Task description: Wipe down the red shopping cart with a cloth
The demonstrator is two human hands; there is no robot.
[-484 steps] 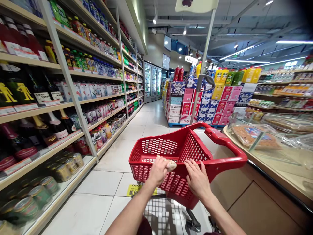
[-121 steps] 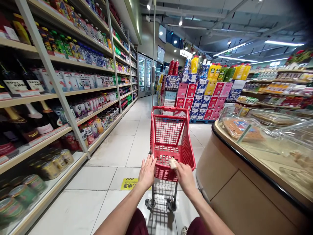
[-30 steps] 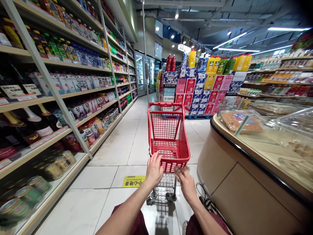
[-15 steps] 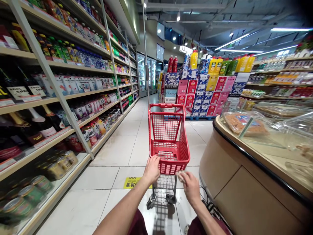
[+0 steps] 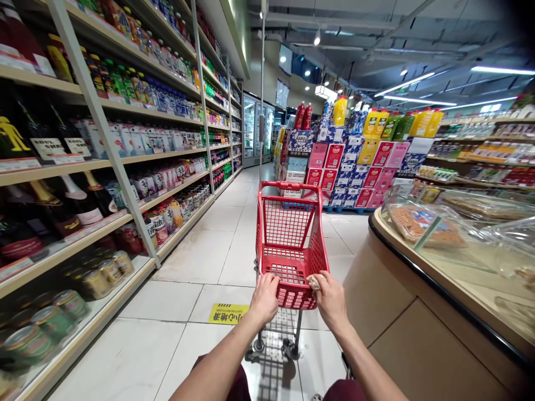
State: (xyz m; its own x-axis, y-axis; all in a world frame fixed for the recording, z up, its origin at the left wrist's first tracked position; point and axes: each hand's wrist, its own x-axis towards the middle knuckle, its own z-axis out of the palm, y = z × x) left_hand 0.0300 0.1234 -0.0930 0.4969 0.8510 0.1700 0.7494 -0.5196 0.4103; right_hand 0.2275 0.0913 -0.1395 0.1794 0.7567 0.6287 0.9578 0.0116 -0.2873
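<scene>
A red plastic shopping cart (image 5: 292,262) with a mesh basket stands straight in front of me on the floor tiles. My left hand (image 5: 266,295) is wrapped over the left corner of its near rim. My right hand (image 5: 330,298) is at the right corner of that rim, fingers closed. Between its thumb and fingers pokes a small crumpled pale thing (image 5: 313,282), too small to name, pressed close to the rim. No goods show inside the basket. Below it, the near wheels (image 5: 290,349) rest on the tiles.
Drink shelves (image 5: 137,159) line the left side. A curved counter (image 5: 401,312) with packaged baked food (image 5: 426,223) stands close on the right. Stacked drink cartons (image 5: 334,167) are ahead to the right. A yellow wet-floor sticker (image 5: 228,313) lies on the tiles left of the cart.
My right hand has moved up and forward from beside the cart to its near rim, carrying the small pale thing. My left hand stays on the rim. The view has turned slightly left.
</scene>
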